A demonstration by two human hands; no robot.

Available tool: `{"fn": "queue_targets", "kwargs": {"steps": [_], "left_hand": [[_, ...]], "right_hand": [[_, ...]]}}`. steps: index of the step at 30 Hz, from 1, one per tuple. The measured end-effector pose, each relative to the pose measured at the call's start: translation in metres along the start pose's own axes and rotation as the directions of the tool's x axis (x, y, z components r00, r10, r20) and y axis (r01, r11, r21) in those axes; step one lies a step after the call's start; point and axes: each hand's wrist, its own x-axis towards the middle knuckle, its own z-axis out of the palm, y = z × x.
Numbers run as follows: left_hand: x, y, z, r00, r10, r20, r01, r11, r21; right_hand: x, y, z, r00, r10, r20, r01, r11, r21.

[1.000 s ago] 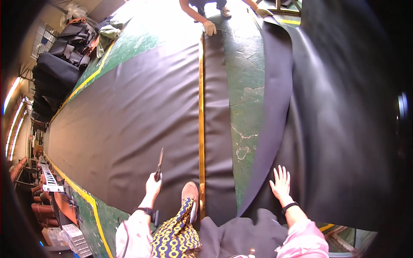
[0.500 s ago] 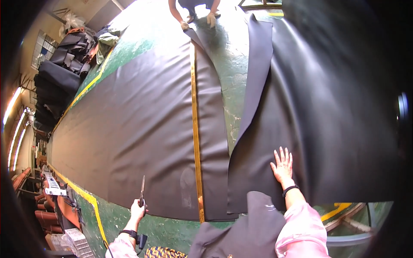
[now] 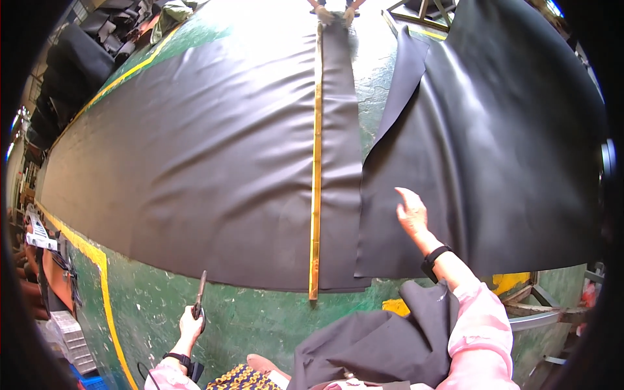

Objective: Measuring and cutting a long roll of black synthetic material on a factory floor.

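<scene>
My left hand (image 3: 190,324) is closed around the handles of a pair of scissors (image 3: 202,292), blades pointing away from me, by the near edge of a large dark sheet (image 3: 214,149) on the floor. A long brass-coloured strip (image 3: 316,169) lies on that sheet near its right side. My right hand (image 3: 412,214) is open and empty over a second black, glossy sheet (image 3: 500,149), whose left edge is folded over farther away. Whether it touches the sheet I cannot tell. A dark piece of the same look (image 3: 370,338) covers my lap.
At the far end, a co-worker's gloved hands (image 3: 323,15) are at the sheet's end beside the strip. Dark material is piled (image 3: 81,55) at the far left. Yellow lines (image 3: 107,305) mark the green floor (image 3: 253,318). A metal frame (image 3: 536,302) stands at right.
My right hand has lifted from its flat spread and moved farther away. The view has shifted. The co-worker's hands have come together at the strip's far end, and the sheet's far corner now lies straighter.
</scene>
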Motion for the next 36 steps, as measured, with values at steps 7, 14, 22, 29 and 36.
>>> {"fn": "queue_targets", "kwargs": {"steps": [7,14,22,29,36], "left_hand": [[-0.1,-0.126,0.045,0.885,-0.427,-0.186,0.414,0.904,-0.107],[-0.092,-0.145,0.044,0.971,-0.237,0.036,0.235,0.971,0.045],[0.012,0.152,0.009,0.693,0.67,0.267,-0.677,0.731,-0.077],[-0.016,0.338,0.107,0.788,0.582,0.199,-0.6,0.799,0.04],[-0.044,0.342,0.171,0.803,0.594,0.049,-0.595,0.804,0.017]], "right_hand": [[-0.041,-0.104,0.031,0.738,-0.571,0.359,0.585,0.807,0.083],[-0.092,-0.047,0.037,0.764,-0.17,0.622,0.306,0.945,-0.117],[-0.139,0.003,-0.001,0.812,0.046,0.581,0.193,0.919,-0.343],[-0.193,0.054,-0.051,0.786,0.275,0.554,-0.029,0.911,-0.411],[-0.189,0.039,-0.039,0.965,0.052,0.255,0.029,0.952,-0.304]]}}
